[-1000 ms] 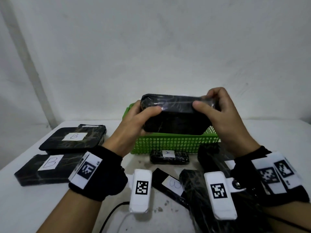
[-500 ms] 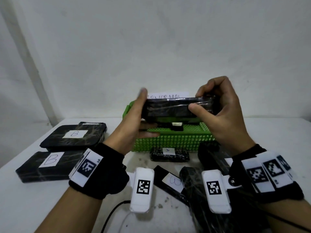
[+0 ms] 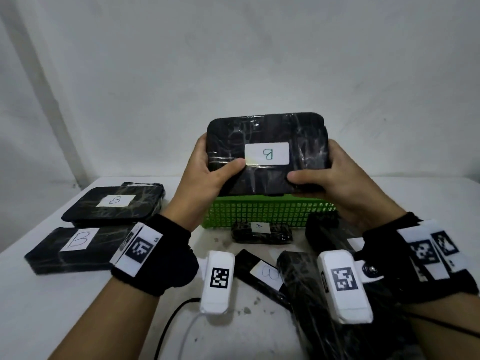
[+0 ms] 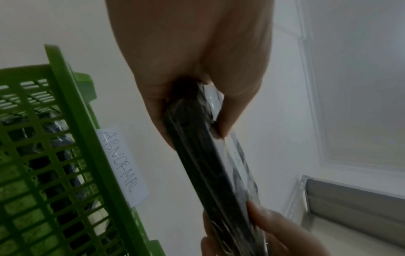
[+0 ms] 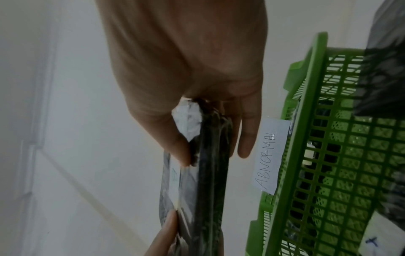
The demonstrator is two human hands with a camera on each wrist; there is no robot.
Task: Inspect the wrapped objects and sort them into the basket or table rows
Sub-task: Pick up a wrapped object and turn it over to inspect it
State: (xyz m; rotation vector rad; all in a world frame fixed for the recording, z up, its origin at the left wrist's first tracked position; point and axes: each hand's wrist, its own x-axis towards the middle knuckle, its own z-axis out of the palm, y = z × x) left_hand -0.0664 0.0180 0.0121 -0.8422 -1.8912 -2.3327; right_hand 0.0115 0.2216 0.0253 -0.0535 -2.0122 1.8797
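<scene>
Both hands, left hand and right hand, grip the B-labelled package; slick wrap between the fingers might slip, dropping it into the ABNORMAL basket below.

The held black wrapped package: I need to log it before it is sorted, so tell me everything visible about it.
The flat black rectangular package wrapped in clear film has rounded corners and glossy, wrinkled wrap. A white label marked B faces the head camera, upside down. It is raised, nearly upright, above the green plastic mesh basket. The left hand and right hand grip its ends, thumbs on the labelled face.
</scene>
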